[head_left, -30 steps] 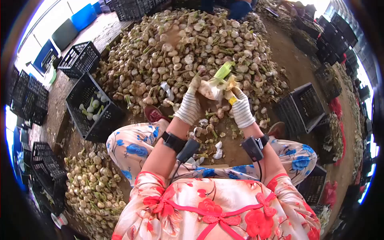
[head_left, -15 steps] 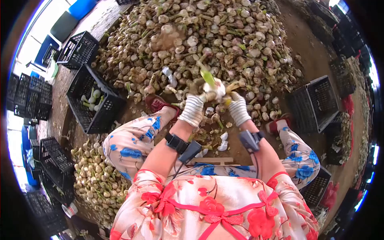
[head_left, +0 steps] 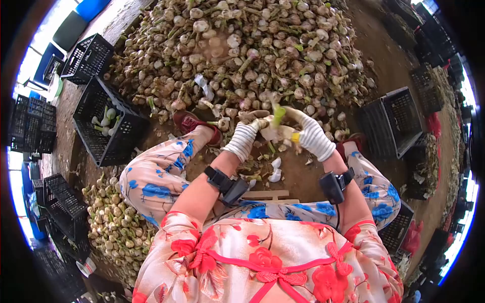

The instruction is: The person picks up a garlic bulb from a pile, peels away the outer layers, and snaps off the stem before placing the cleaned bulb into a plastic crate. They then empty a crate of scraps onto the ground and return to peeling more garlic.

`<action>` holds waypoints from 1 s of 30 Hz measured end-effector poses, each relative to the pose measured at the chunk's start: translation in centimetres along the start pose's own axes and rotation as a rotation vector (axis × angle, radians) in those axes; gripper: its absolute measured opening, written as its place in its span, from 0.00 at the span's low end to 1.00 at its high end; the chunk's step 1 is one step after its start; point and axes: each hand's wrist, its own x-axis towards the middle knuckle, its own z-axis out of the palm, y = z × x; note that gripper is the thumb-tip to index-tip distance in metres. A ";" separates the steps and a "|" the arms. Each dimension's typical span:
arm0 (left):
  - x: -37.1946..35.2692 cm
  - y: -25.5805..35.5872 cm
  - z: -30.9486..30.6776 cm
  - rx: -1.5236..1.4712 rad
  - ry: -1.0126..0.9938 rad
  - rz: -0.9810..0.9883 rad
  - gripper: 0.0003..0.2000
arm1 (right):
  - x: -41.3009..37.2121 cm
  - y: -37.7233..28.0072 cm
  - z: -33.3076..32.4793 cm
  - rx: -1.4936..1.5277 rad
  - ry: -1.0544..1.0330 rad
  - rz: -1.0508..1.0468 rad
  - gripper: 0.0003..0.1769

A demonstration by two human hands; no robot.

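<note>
Both my hands wear striped cotton gloves. My left hand grips a garlic bulb with a green stalk pointing up and away. My right hand closes over the same bulb from the right, and a small yellow-handled tool shows at its fingers. The bulb is held low over the ground between my knees, just in front of the big garlic heap. Black bands with small devices sit on both wrists.
A black crate holding a few peeled white bulbs stands at left, and an open black crate at right. A second garlic pile lies by my left knee. Peelings litter the dirt between my feet. More crates ring the area.
My hands have come down and nearer with the bulb. The stalk, earlier pointing right, now stands up between the gloves. My right hand has moved out to the right side of the bulb.
</note>
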 end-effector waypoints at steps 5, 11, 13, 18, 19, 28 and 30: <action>-1.9 1.0 1.2 0.022 -0.207 -0.028 0.22 | 0.7 -2.0 0.2 -0.319 -0.020 -0.014 0.15; -2.2 1.0 1.5 0.121 -0.293 0.134 0.33 | 0.2 -1.7 0.6 -0.111 0.032 0.002 0.11; -2.5 1.0 1.6 0.119 -0.361 0.131 0.35 | 0.2 -1.1 0.9 -0.054 0.068 0.030 0.11; -2.8 2.3 1.6 0.213 -0.263 0.070 0.34 | 0.5 -4.1 1.1 0.364 0.133 0.286 0.14; -2.6 1.8 1.6 0.208 -0.262 0.069 0.34 | 0.4 -3.6 1.0 0.362 0.131 0.290 0.14; -1.7 -0.1 0.5 -0.077 -0.347 0.035 0.32 | -0.1 -0.8 0.5 0.350 0.038 0.225 0.17; -1.8 -0.2 0.8 -0.135 -0.318 -0.044 0.30 | -0.1 -0.9 0.6 0.404 0.050 0.204 0.17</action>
